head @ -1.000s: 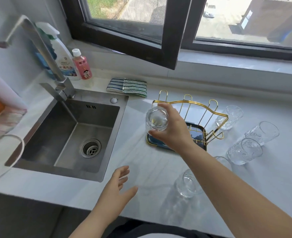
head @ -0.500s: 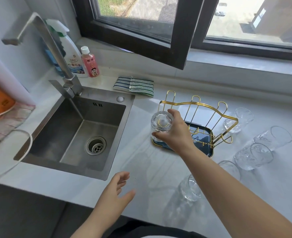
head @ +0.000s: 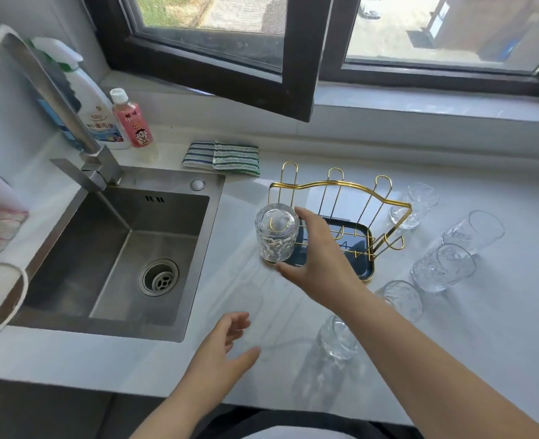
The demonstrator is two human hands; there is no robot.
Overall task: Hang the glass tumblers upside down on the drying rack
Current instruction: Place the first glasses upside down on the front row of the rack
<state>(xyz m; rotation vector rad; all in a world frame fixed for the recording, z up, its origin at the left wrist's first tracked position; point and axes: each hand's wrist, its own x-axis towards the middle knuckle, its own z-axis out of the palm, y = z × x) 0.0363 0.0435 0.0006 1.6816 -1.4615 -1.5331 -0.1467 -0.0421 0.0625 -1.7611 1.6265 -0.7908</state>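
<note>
A gold wire drying rack [head: 341, 184] with a dark blue drip tray [head: 363, 233] stands on the white counter, right of the sink. One glass tumbler [head: 276, 236] sits upside down over the rack's front-left peg; the gold loop shows through its base. My right hand [head: 322, 264] wraps its right side, index finger at the top and thumb under the rim. My left hand [head: 227, 346] hovers open over the counter's front edge, holding nothing. Several more tumblers lie on their sides to the right of the rack, among them one [head: 442, 267] and another [head: 337, 339].
A steel sink [head: 119, 248] with a tall faucet [head: 56, 99] is on the left. A spray bottle [head: 94, 112], a pink bottle [head: 132, 122] and striped cloths [head: 223, 156] sit behind it. An open dark window frame [head: 230, 74] overhangs the back of the counter.
My right hand has turned the tumbler base-up and lowered it onto the rack's front-left peg. My left hand has stayed open near the counter's edge.
</note>
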